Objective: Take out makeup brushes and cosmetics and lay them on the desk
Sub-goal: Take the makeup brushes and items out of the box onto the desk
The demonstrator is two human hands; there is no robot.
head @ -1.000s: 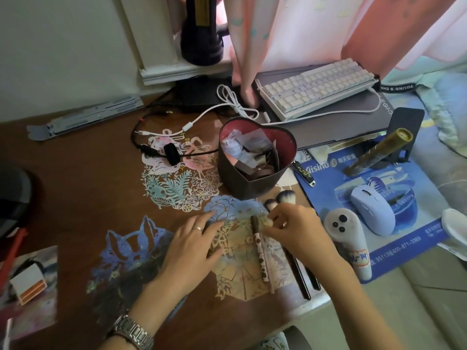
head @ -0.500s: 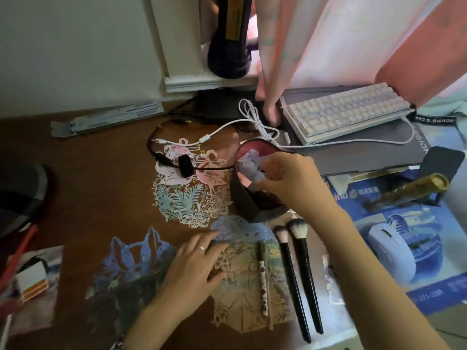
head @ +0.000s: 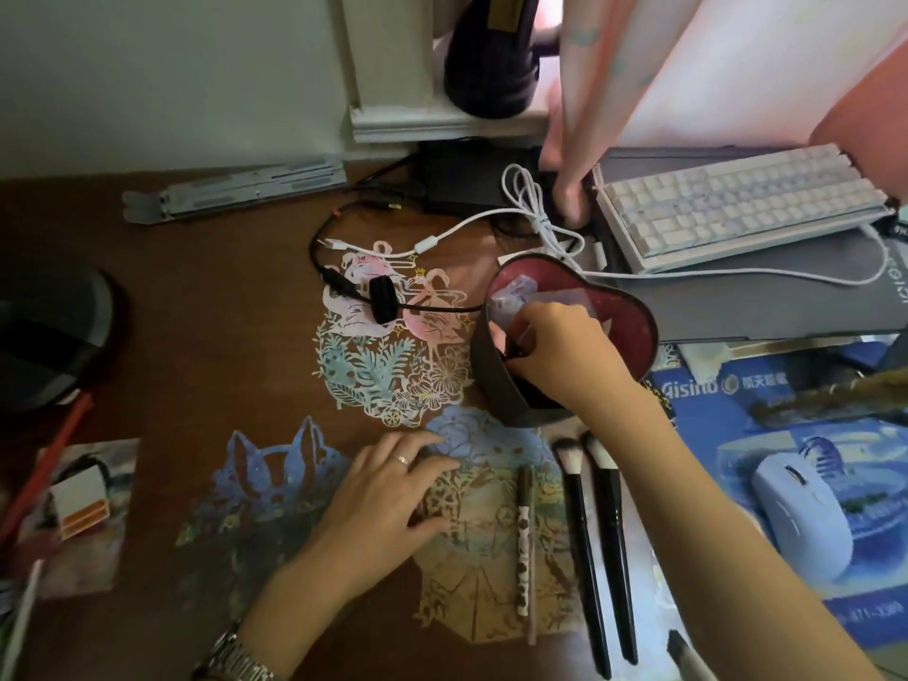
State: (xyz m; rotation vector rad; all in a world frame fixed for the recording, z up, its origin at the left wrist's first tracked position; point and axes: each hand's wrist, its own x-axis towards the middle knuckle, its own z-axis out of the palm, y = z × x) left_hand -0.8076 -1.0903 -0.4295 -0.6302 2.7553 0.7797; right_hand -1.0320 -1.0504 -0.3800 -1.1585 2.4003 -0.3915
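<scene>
A heart-shaped box (head: 634,317), dark outside and red inside, stands mid-desk with packets in it. My right hand (head: 565,356) reaches into it, fingers pinched around a small dark item whose shape is mostly hidden. Two black-handled makeup brushes (head: 594,548) lie side by side on the desk in front of the box, bristles toward it. A patterned cosmetic pencil (head: 524,538) lies just left of them. My left hand (head: 388,498) rests flat on the paper-cut decoration, fingers spread, holding nothing.
A white keyboard (head: 747,204) sits on a grey laptop at the back right, with white and black cables (head: 530,208) beside it. A white mouse (head: 801,513) rests on a blue pad at the right. A card (head: 78,508) lies at the left edge.
My right hand left the laid-down brushes and pencil, rose to the box and now dips deeper into it. The left hand stays flat on the desk.
</scene>
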